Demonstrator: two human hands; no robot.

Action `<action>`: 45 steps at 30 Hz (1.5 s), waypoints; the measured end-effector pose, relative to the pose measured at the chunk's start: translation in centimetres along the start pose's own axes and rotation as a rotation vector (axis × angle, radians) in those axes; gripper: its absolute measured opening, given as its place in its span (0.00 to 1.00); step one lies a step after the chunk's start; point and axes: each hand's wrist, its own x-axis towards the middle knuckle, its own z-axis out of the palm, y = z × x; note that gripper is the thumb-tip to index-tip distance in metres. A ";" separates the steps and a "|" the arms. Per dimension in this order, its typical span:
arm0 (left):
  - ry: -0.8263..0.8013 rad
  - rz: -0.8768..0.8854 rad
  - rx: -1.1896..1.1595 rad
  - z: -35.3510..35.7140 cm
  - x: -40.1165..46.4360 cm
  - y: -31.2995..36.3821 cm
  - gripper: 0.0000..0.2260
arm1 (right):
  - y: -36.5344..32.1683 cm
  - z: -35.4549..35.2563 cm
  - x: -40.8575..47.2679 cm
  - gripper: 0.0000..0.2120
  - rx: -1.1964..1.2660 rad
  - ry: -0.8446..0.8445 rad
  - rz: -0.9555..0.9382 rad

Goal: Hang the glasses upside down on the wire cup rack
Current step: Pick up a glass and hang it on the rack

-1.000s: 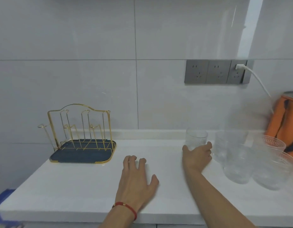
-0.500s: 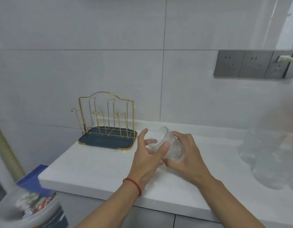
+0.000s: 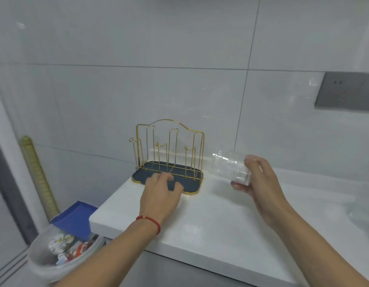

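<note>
Both forearms are bare, with no sleeves in sight. The left hand (image 3: 160,193) has a thin red cord bracelet (image 3: 149,221) round the wrist, with a small bead or knot on the top side. The right hand (image 3: 260,183) wears nothing that I can see, no ring or band.

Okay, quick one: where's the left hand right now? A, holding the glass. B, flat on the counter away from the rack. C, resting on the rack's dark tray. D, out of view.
C: the left hand lies on the dark tray at the rack's front, while the right hand holds the glass.
</note>
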 end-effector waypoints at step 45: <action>-0.198 0.007 0.434 1.7 1.1 -4.2 0.27 | -11.2 23.2 18.1 0.14 -0.744 -0.462 -0.386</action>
